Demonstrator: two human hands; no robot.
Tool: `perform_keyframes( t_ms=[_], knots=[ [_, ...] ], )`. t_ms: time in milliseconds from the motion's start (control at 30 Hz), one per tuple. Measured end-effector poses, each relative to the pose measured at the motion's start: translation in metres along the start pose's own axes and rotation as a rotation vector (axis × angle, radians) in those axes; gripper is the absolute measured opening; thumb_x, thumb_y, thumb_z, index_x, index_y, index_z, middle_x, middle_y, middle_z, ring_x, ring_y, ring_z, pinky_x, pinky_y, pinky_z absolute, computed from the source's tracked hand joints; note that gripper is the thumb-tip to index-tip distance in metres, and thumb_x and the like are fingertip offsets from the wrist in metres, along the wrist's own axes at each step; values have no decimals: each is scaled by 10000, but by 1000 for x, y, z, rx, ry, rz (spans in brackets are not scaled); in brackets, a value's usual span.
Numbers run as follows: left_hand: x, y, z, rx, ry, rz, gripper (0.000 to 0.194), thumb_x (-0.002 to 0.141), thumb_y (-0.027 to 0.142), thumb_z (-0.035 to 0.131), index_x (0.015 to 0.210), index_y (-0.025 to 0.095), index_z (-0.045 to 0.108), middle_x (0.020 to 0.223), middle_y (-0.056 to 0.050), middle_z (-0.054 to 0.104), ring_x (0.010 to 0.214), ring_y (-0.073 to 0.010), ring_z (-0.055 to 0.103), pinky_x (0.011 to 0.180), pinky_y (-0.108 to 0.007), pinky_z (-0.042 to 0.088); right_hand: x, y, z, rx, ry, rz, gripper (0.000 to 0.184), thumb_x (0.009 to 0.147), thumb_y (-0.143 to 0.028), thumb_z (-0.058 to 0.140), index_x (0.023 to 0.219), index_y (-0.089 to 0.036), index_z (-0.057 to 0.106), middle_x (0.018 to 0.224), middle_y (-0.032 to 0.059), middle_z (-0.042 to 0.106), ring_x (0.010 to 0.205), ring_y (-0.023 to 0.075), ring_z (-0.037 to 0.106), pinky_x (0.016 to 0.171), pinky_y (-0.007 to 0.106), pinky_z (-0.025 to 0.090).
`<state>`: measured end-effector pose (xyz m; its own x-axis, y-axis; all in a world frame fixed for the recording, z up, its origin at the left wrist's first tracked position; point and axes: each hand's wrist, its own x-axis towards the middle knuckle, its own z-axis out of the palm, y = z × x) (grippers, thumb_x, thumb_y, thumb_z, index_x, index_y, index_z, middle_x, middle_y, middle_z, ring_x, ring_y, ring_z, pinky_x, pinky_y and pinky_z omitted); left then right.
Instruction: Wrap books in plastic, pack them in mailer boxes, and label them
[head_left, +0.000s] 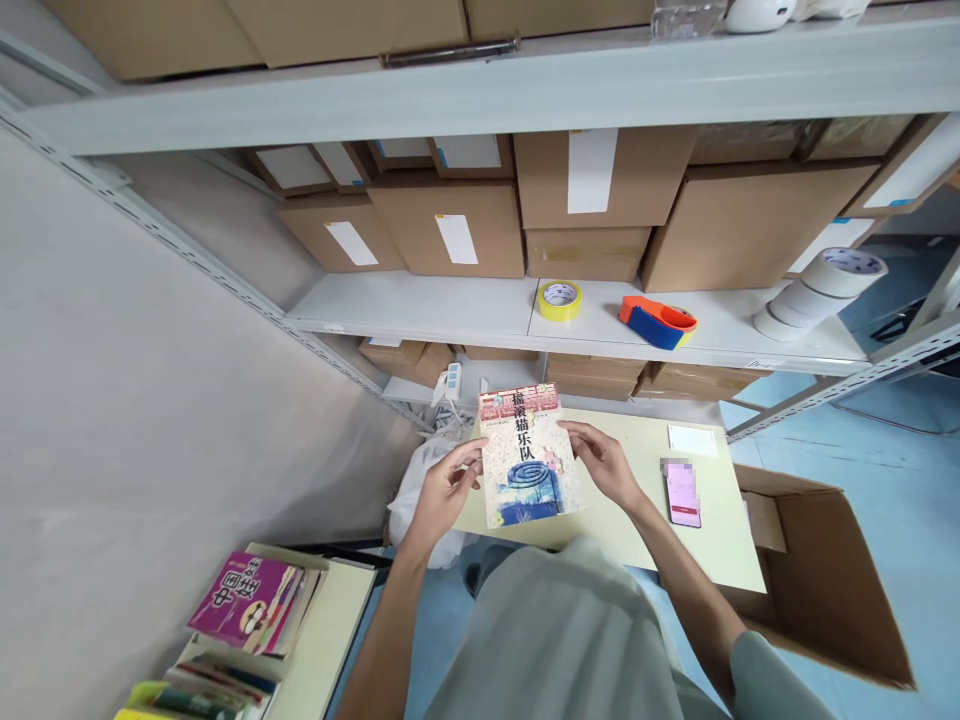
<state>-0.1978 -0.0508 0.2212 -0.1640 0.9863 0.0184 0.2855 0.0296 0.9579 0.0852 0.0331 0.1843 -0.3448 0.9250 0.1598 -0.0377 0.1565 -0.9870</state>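
I hold a paperback book with a pale speckled cover, red top band and blue drawing, face up above a small cream table. My left hand pinches its left edge, fingers curled round it. On the opposite edge my right hand grips with thumb on the cover. A phone with a pink screen lies on the table just right of my right wrist, beside a white paper slip.
A grey shelf ahead carries brown cartons, a yellow tape roll, an orange-blue tape dispenser and stacked white tape rolls. An open cardboard box stands at right. A stack of books sits lower left. A white bag lies by the table.
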Motion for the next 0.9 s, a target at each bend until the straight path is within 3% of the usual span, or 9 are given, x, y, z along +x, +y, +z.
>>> perform_keyframes(
  t_ms=[67, 167, 267, 333, 467, 633, 733, 833, 900],
  knots=[
    [-1, -1, -3, -19, -10, -3, 419, 879, 488, 762, 1183, 200, 772, 1023, -92, 790, 922, -213, 729, 755, -283, 596, -1, 0, -2, -11, -32, -2, 387, 972, -381, 677, 1321, -230, 754, 1055, 54, 806, 830, 163, 708, 823, 310, 592],
    [-1, 2, -5, -33, 7, -29, 408, 826, 498, 807, 1097, 193, 787, 949, -81, 792, 887, -214, 730, 774, -286, 581, -1, -2, -1, -17, -15, 19, 379, 898, -380, 762, 1244, -227, 790, 1000, 45, 818, 818, 171, 735, 834, 319, 602],
    [-2, 12, -5, 16, 32, -58, 353, 813, 537, 814, 840, 189, 761, 765, -47, 747, 708, -176, 661, 658, -256, 518, -1, -9, 5, 27, 0, 90, 338, 879, -484, 813, 1077, -210, 812, 822, 50, 811, 706, 199, 743, 693, 316, 600],
    [-3, 20, -4, 57, 30, -70, 417, 861, 572, 768, 701, 194, 694, 636, -15, 673, 575, -137, 553, 567, -242, 437, 0, -14, 10, 61, -13, 150, 378, 898, -568, 802, 980, -199, 797, 670, 39, 766, 581, 197, 703, 569, 301, 557],
    [-5, 27, -2, 77, 37, -80, 526, 935, 629, 684, 636, 198, 641, 537, 17, 577, 481, -108, 435, 512, -241, 362, -1, -17, 20, 112, -36, 219, 496, 900, -689, 769, 839, -198, 731, 576, 29, 716, 475, 176, 644, 463, 278, 485],
    [-9, 20, -4, 63, 65, -56, 506, 940, 644, 691, 690, 204, 689, 547, 1, 624, 495, -131, 514, 545, -250, 431, -5, -11, 27, 173, -46, 237, 553, 866, -749, 776, 880, -200, 711, 651, 46, 754, 544, 198, 712, 492, 279, 513],
    [-14, 17, -10, 79, 88, -28, 647, 1023, 697, 515, 655, 199, 701, 583, -50, 674, 504, -148, 553, 549, -266, 470, -9, -8, 26, 237, -71, 271, 607, 908, -799, 687, 875, -193, 709, 752, 96, 790, 652, 223, 760, 589, 311, 569],
    [-19, 21, -13, 66, 121, -44, 767, 1080, 711, 311, 920, 159, 818, 732, -98, 764, 531, -165, 597, 493, -270, 463, -12, 3, 27, 319, -99, 360, 668, 946, -836, 584, 967, -186, 737, 857, 118, 809, 765, 248, 773, 714, 359, 597],
    [-22, 26, -9, 107, 108, -30, 686, 1081, 681, 372, 1155, 167, 820, 866, -96, 811, 606, -178, 664, 529, -274, 519, -12, 18, 32, 353, -120, 414, 615, 914, -789, 685, 1087, -202, 742, 916, 88, 813, 810, 240, 759, 746, 346, 576]
  ],
)
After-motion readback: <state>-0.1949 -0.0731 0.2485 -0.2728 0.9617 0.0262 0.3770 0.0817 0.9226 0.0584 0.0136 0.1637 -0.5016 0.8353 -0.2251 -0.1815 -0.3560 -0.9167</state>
